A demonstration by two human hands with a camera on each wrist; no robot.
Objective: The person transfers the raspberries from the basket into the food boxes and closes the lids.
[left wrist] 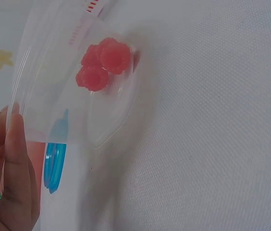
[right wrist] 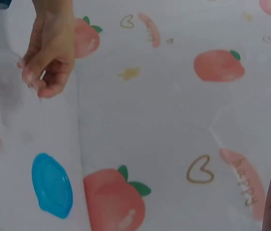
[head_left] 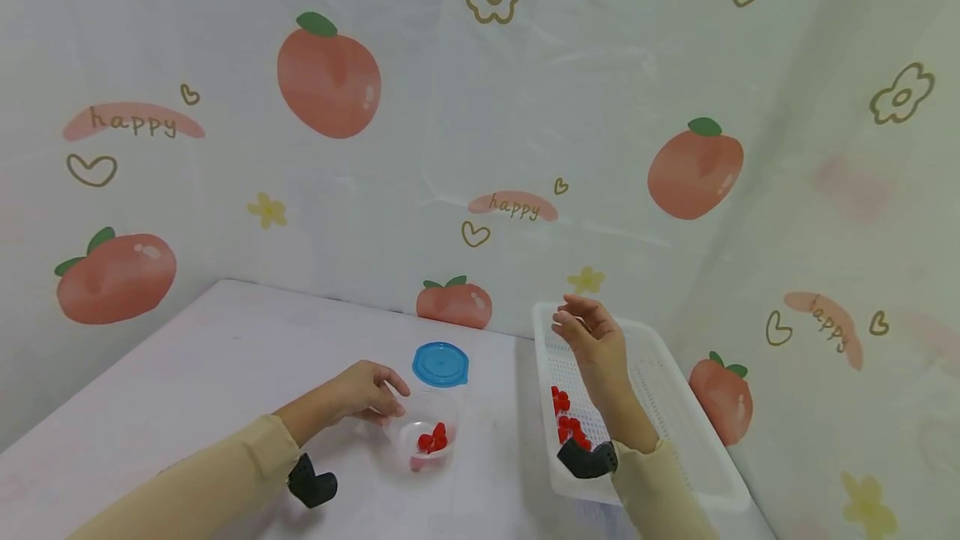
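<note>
Checking the clear bowl (head_left: 409, 438), we saw the left hand (head_left: 366, 392) pinching its rim, a few red berries (head_left: 432, 438) inside, others left in the white basket (head_left: 656, 377) to its right, the blue lid (head_left: 440, 364) off behind it, the right hand (head_left: 600, 350) right of it with fingers loosely parted, and "happy" printed on the backdrop (head_left: 600, 90) beyond it.

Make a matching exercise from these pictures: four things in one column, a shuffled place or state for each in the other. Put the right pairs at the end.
Things
1. Blue lid
2. Clear container
3. White basket
4. Left hand

Places and states
A. Holding the container by its rim
B. Dotted with small holes
C. Lying flat on the table
D. See-through, with red berries inside

Right pairs: 1-C, 2-D, 3-B, 4-A
</note>
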